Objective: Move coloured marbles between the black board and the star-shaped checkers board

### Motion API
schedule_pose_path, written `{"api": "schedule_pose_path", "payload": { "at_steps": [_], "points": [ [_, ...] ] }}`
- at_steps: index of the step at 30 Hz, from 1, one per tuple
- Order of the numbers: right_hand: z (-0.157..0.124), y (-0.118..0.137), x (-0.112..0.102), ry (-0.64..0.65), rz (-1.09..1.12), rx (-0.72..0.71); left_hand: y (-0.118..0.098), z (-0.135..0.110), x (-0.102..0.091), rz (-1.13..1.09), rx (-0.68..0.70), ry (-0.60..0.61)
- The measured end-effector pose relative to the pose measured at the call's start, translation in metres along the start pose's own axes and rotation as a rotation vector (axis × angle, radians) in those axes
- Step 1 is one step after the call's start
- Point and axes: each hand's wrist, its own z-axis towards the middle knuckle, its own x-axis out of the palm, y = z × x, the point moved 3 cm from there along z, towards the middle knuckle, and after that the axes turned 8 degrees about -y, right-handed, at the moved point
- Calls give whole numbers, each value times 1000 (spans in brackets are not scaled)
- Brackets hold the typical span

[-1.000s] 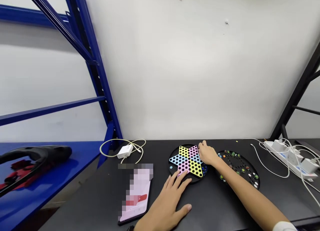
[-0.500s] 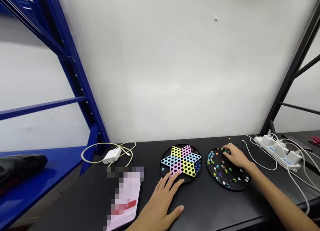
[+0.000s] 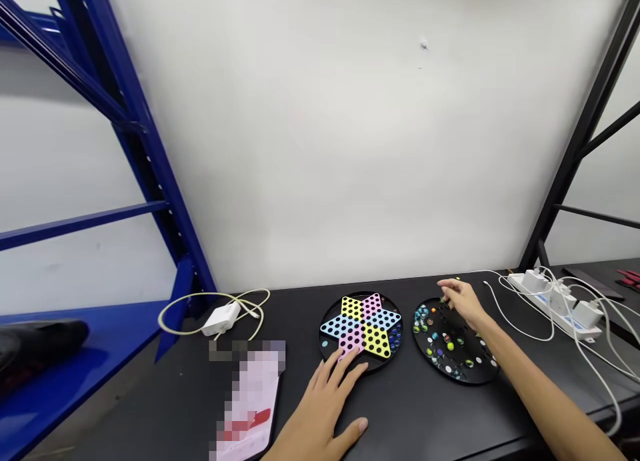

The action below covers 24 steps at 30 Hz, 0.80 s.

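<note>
A round black Chinese-checkers board (image 3: 361, 326) with a yellow, pink and blue star lies on the black table. My left hand (image 3: 325, 401) rests flat and open, fingertips on the board's near edge. To the right sits a round black tray (image 3: 453, 344) holding several coloured marbles. My right hand (image 3: 461, 300) hovers over the tray's far edge, fingers curled in a pinch; what they hold is too small to make out.
A phone (image 3: 250, 401) lies left of my left hand. A white charger with a looped cable (image 3: 220, 312) sits further left. A power strip with plugs and white cables (image 3: 555, 300) runs along the right. Blue shelving (image 3: 150, 181) stands at the left.
My right hand moved from the star board to the marble tray, then lifted slightly at its far edge. My left hand stayed on the board's edge. The view shifted right.
</note>
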Motion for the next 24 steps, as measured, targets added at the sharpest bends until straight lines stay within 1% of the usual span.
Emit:
{"api": "schedule_pose_path", "payload": {
  "at_steps": [2, 3, 4, 5, 6, 7, 8, 11, 12, 14, 16, 19, 22, 24],
  "points": [
    [-3, 2, -8, 3, 342, 190, 1, 0, 1, 4, -6, 11],
    [-4, 4, -9, 28, 443, 253, 1, 0, 1, 5, -8, 13],
    [-6, 6, -9, 54, 482, 295, 1, 0, 1, 3, -8, 12],
    [-9, 8, -6, 81, 458, 317, 1, 0, 1, 2, -10, 10],
    [-12, 11, -2, 111, 378, 314, 1, 0, 1, 2, -13, 11],
    [-15, 14, 3, 147, 257, 279, 1, 0, 1, 5, -17, 19],
    [-19, 18, 9, 184, 105, 218, 1, 0, 1, 9, -19, 32],
    [-31, 30, 29, 280, -383, -32, -1, 1, 0, 19, -17, 73],
    [-35, 33, 34, 297, -510, -99, -2, 1, 0, 19, -15, 73],
    [-41, 37, 39, 325, -677, -175, -4, 1, -2, 17, -9, 59],
    [-46, 38, 38, 369, -741, -215, -4, 1, -2, 16, -4, 47],
    [-54, 36, 32, 421, -743, -250, -4, 1, -2, 15, 2, 36],
    [-62, 32, 24, 437, -751, -258, -3, 1, -2, 16, -1, 30],
    [-66, 30, 20, 460, -740, -248, -3, 1, -1, 21, -8, 52]
  ]
}}
